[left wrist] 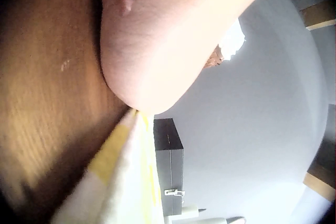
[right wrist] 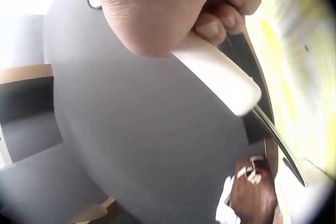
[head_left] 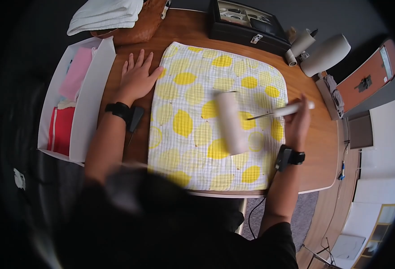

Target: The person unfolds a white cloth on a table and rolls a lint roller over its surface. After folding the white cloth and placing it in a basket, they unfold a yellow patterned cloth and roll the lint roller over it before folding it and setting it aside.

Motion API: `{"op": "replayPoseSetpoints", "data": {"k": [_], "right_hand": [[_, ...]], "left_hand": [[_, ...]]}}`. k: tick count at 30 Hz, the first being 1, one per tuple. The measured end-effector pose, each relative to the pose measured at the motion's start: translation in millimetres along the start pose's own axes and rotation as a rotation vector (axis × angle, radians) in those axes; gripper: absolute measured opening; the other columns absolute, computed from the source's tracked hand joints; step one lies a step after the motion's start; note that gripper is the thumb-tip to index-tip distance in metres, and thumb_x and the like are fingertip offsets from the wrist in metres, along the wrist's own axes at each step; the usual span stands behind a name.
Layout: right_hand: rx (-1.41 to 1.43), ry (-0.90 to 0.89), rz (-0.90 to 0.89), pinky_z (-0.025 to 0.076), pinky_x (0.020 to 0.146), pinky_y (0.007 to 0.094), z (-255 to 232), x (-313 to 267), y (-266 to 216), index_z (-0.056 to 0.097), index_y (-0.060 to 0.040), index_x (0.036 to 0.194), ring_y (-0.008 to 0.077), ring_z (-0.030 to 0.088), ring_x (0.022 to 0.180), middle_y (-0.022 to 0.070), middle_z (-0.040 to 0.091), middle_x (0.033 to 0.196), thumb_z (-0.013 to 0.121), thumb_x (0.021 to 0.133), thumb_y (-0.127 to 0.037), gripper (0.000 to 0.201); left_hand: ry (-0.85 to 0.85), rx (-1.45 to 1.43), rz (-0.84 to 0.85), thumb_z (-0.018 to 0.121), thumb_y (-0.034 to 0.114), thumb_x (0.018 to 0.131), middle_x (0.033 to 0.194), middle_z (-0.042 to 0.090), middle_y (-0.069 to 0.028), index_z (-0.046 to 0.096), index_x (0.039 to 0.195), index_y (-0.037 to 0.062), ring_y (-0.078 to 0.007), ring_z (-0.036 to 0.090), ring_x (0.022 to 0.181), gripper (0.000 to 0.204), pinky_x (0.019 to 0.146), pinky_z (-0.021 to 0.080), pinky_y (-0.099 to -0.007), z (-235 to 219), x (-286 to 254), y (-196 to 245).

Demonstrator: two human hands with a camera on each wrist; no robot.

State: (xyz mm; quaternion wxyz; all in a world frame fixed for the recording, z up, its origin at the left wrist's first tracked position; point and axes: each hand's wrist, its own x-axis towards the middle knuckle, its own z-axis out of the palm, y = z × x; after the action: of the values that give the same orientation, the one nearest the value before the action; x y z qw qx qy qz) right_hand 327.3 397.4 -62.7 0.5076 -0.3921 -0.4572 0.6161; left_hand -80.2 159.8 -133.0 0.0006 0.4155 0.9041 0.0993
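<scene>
A white quilted cloth with yellow lemon prints (head_left: 179,96) lies spread over the wooden table. My right hand (head_left: 297,121) grips the white handle of a lint roller (head_left: 232,123), whose pale cylinder is blurred over the middle of the cloth. In the right wrist view, fingers wrap the handle and the roller's bent metal rod (right wrist: 275,137) runs out toward the cloth. Palm down on the wood, my left hand (head_left: 137,80) has its fingers spread, with the thumb at the cloth's left edge. The left wrist view shows the cloth's edge raised beside that thumb.
Left of the table, a white box (head_left: 92,89) holds folded pink and red fabric. A brown leather bag (head_left: 139,27) with white towels (head_left: 105,15) stands at the back left. Along the back are a black case with a glass lid (head_left: 251,38) and a pale rounded object (head_left: 326,54).
</scene>
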Motion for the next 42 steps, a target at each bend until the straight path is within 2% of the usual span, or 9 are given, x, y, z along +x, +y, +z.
{"op": "replayPoseSetpoints", "data": {"k": [6, 14, 19, 23, 29, 37, 39, 40, 42], "right_hand": [[-0.015, 0.235, -0.171, 0.032, 0.047, 0.0249, -49.7, 25.0, -22.5, 0.057, -0.0136, 0.082, 0.0071, 0.039, 0.052, -0.0021, 0.053, 0.071, 0.065, 0.107, -0.036, 0.034], [-0.38, -0.518, 0.3, 0.039, 0.057, 0.027, 43.5, -52.8, 1.7, 0.072, -0.0028, 0.093, 0.0097, 0.052, 0.059, 0.0003, 0.057, 0.064, 0.057, 0.109, -0.034, 0.039], [-0.393, -0.704, 0.271, 0.042, 0.06, 0.0259, 57.7, -96.2, 24.5, 0.076, 0.0003, 0.095, 0.0106, 0.055, 0.061, 0.0037, 0.067, 0.068, 0.064, 0.106, -0.034, 0.038], [-0.502, -0.503, 0.113, 0.042, 0.056, 0.0276, 45.5, -72.5, -3.3, 0.073, 0.0013, 0.09, 0.011, 0.055, 0.058, 0.0107, 0.075, 0.077, 0.061, 0.107, -0.032, 0.04], [0.007, 0.024, 0.022, 0.031, 0.05, 0.0255, -6.0, 1.6, -4.4, 0.055, -0.011, 0.083, 0.0073, 0.036, 0.052, 0.0006, 0.053, 0.068, 0.06, 0.106, -0.027, 0.029], [-0.12, -0.224, 0.186, 0.039, 0.055, 0.0271, 26.7, -43.7, 13.6, 0.063, -0.0014, 0.094, 0.0116, 0.045, 0.057, 0.0042, 0.059, 0.075, 0.059, 0.104, -0.023, 0.024], [-0.273, -0.614, 0.258, 0.037, 0.056, 0.0271, 39.6, -67.5, 17.3, 0.067, -0.0013, 0.096, 0.0111, 0.053, 0.065, 0.0044, 0.061, 0.075, 0.06, 0.103, -0.026, 0.026], [-0.277, -0.518, 0.294, 0.036, 0.056, 0.0273, 59.0, -95.0, 23.1, 0.069, -0.0023, 0.093, 0.011, 0.053, 0.062, 0.0052, 0.062, 0.073, 0.061, 0.102, -0.028, 0.028], [-0.354, -0.804, 0.332, 0.037, 0.055, 0.0278, 61.1, -104.2, 32.8, 0.069, -0.001, 0.098, 0.0124, 0.051, 0.056, 0.0091, 0.067, 0.075, 0.063, 0.1, -0.028, 0.028]], "left_hand": [[0.003, 0.004, 0.0, 0.038, 0.072, 0.107, 0.181, 0.019, -0.0156, 0.034, 0.171, 0.0148, -0.044, 0.01, 0.167, 0.086, 0.134, 0.008, -0.054, 2.1, 1.1, -0.8], [0.002, 0.001, 0.013, 0.041, 0.07, 0.107, 0.18, 0.02, -0.017, 0.035, 0.171, 0.014, -0.0463, 0.012, 0.166, 0.085, 0.134, 0.01, -0.0554, -2.9, -0.6, 0.4], [0.013, 0.008, 0.021, 0.042, 0.069, 0.107, 0.18, 0.022, -0.0173, 0.036, 0.17, 0.0137, -0.0464, 0.013, 0.166, 0.084, 0.134, 0.011, -0.0557, -0.9, 1.3, -1.0], [0.021, -0.013, 0.02, 0.042, 0.07, 0.107, 0.18, 0.022, -0.0172, 0.036, 0.17, 0.0136, -0.0461, 0.013, 0.166, 0.085, 0.134, 0.011, -0.0553, -0.3, -1.8, -0.4], [0.012, -0.018, -0.001, 0.041, 0.071, 0.106, 0.181, 0.02, -0.0171, 0.034, 0.171, 0.0136, -0.0449, 0.011, 0.166, 0.087, 0.134, 0.008, -0.054, 0.1, -0.6, -0.8], [0.018, -0.02, 0.004, 0.039, 0.072, 0.106, 0.181, 0.019, -0.0173, 0.034, 0.171, 0.0138, -0.0456, 0.011, 0.166, 0.088, 0.134, 0.008, -0.0545, 3.8, 0.7, -3.6], [0.023, -0.023, 0.003, 0.04, 0.073, 0.105, 0.18, 0.02, -0.0174, 0.035, 0.171, 0.014, -0.0457, 0.012, 0.166, 0.088, 0.134, 0.008, -0.0549, 4.4, 1.0, -3.9], [0.022, -0.022, 0.003, 0.04, 0.073, 0.105, 0.18, 0.02, -0.0175, 0.035, 0.171, 0.014, -0.0458, 0.012, 0.166, 0.088, 0.134, 0.009, -0.0549, 4.9, 1.2, -4.0], [0.027, -0.015, 0.014, 0.04, 0.073, 0.105, 0.18, 0.02, -0.0176, 0.035, 0.171, 0.0139, -0.0459, 0.012, 0.166, 0.089, 0.134, 0.009, -0.0549, 4.3, 1.7, -4.4]]}}
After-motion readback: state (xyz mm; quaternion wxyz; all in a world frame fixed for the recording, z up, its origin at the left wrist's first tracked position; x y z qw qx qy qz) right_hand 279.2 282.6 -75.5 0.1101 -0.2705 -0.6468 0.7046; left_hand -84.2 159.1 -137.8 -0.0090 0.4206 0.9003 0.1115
